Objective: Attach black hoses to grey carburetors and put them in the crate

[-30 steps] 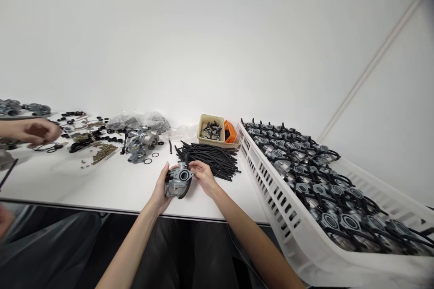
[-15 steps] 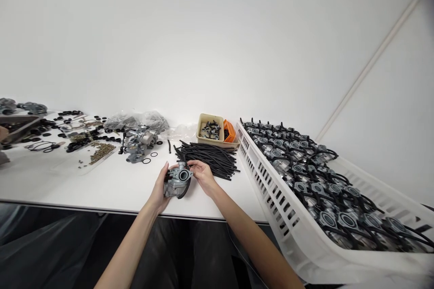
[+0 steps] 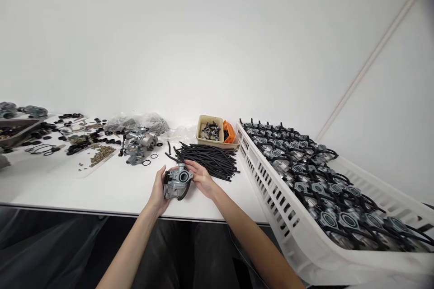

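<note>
A grey metal carburetor (image 3: 176, 183) with a round port facing me is held over the front of the white table. My left hand (image 3: 158, 192) is closed around its left side, thumb pointing up. On the other side, my right hand (image 3: 200, 176) has its fingers at the upper right of the carburetor, behind the flange; the fingertips are partly hidden. A black hose (image 3: 185, 192) curves down the carburetor's right side, and another black piece sticks up at its top. Just beyond my hands lies a pile of black rubber hoses (image 3: 212, 159).
To the right stands a white slatted crate (image 3: 274, 203) packed with rows of carburetors (image 3: 298, 169). A cream bin (image 3: 200, 131) of small parts and an orange basket (image 3: 229, 131) sit behind the hoses. Leftward are loose carburetors (image 3: 137, 144), brass screws (image 3: 101, 154) and black rings.
The carburetor stays in both hands. My right hand has shifted slightly left and closer to its top, and a black hose end now shows extending left above it.
</note>
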`<state>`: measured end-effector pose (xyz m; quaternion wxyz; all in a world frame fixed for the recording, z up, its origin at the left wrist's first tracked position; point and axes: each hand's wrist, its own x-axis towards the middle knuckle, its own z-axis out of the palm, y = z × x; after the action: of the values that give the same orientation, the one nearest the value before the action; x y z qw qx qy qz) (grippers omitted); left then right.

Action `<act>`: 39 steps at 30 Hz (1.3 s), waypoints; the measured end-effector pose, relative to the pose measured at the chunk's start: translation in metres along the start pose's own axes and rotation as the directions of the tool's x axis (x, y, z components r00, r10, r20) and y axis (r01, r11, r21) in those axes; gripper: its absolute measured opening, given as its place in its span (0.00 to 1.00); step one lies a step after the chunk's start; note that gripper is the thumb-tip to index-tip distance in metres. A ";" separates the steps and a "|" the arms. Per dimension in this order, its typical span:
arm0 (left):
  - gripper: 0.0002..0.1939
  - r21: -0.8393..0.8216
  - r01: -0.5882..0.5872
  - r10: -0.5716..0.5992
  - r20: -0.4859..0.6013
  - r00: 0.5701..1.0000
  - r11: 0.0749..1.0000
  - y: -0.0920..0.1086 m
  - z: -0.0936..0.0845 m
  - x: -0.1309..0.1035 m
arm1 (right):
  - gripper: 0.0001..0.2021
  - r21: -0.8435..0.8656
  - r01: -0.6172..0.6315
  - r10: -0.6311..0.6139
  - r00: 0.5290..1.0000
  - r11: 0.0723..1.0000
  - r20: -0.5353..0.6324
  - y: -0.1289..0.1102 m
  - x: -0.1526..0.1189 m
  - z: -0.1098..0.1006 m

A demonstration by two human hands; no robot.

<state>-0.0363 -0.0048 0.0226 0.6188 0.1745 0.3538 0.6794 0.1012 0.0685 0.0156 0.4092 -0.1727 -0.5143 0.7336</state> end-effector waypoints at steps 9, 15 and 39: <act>0.10 -0.034 -0.026 0.024 -0.050 0.998 0.999 0.000 0.002 0.000 | 0.20 0.068 -0.084 0.080 0.995 0.994 0.055 0.005 -0.001 -0.002; 0.10 -0.053 -0.025 0.022 -0.053 0.998 0.998 -0.001 0.002 0.001 | 0.22 0.147 -0.123 0.106 0.987 0.982 0.118 -0.001 -0.004 0.003; 0.13 0.004 -0.077 0.077 -0.006 0.997 0.997 -0.002 0.003 0.002 | 0.18 0.093 -0.126 0.116 0.987 0.988 0.110 -0.004 0.000 0.003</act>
<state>-0.0331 -0.0026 0.0227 0.5908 0.1871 0.3498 0.7025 0.1006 0.0675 0.0209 0.3445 -0.1442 -0.4862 0.7900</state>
